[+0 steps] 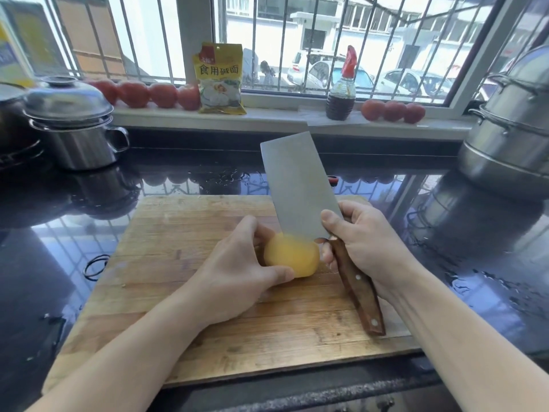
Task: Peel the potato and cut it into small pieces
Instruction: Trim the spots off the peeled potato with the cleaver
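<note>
A peeled yellow potato (292, 255), blurred in the head view, lay on a wooden cutting board (184, 233) near its middle, and the board sat on a glossy black bench (44, 263) wet with drops of water. The left hand (237, 272) gripped the potato from the left side, its fingers curled over the top and the thumb pressed along the near face. The right hand (365, 242) held a cleaver (300, 185) where the blade meets the brown riveted wooden handle, the thumb laid flat against the steel and the fingers (326, 254) wrapped round the handle's front. The broad blade stood tilted up and away from the person, its lower edge just beside the potato's far right side; whether it touched could not be told through the blur. A black elastic band (96, 266) lay at the board's left edge. At the far left of the bench stood a lidded steel pot (74, 126), and at the far right a stacked steel steamer (511, 120). On the windowsill a row of tomatoes (148, 93) sat left of a yellow packet (221, 78), while a dark sauce bottle (341, 90) with a red cap stood to its right, beside three more tomatoes (393, 110).
</note>
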`<state>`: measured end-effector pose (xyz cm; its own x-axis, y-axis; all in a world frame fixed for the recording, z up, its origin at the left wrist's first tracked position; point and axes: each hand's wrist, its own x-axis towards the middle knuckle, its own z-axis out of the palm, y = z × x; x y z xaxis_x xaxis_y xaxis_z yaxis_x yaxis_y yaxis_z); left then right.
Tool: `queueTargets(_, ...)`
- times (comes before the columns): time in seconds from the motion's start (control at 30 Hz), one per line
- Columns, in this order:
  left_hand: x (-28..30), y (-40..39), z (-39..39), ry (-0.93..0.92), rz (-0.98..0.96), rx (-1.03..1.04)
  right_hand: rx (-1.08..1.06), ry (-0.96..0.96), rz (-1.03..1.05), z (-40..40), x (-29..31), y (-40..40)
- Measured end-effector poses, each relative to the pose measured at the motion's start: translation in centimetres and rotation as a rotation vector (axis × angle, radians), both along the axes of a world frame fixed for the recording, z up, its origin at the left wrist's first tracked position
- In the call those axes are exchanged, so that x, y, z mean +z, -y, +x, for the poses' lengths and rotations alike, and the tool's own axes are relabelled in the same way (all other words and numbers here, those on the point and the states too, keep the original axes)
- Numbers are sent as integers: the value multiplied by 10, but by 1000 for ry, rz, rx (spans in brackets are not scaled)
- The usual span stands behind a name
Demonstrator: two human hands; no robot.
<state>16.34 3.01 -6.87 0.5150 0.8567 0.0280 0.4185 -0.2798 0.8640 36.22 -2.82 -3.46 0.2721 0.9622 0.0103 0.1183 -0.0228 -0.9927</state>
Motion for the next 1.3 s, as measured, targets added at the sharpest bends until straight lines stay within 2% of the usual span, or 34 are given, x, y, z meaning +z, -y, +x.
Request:
queueTargets(0.17, -1, -1, -1, 5, -10, -6, 18, -63, -59, 2, -1, -3)
queueTargets(0.23, -1, -1, -1, -9, -2, -4, 1, -25, -57, 3, 1, -3)
queueTargets(0.4, 1, 2, 1, -46, 25, 3, -83, 399, 19, 0, 11, 5)
queueTargets(0.6, 3, 6, 2, -73, 85, 1, -206, 738, 146, -21, 19, 19)
queueTargets(0.77, 2, 9, 2, -99, 131, -3, -192, 872, 97, -23, 28, 24)
queueTargets(0.9, 5, 12, 2, -127, 165, 2, -163, 817, -1, -20, 30, 23)
queueTargets(1.07, 4, 10, 2, -96, 143, 4, -223, 462, -19, -19, 19, 20)
queueTargets(1.3, 3, 9, 1, -59, 133, -8, -228, 223, -58, -23, 17, 22)
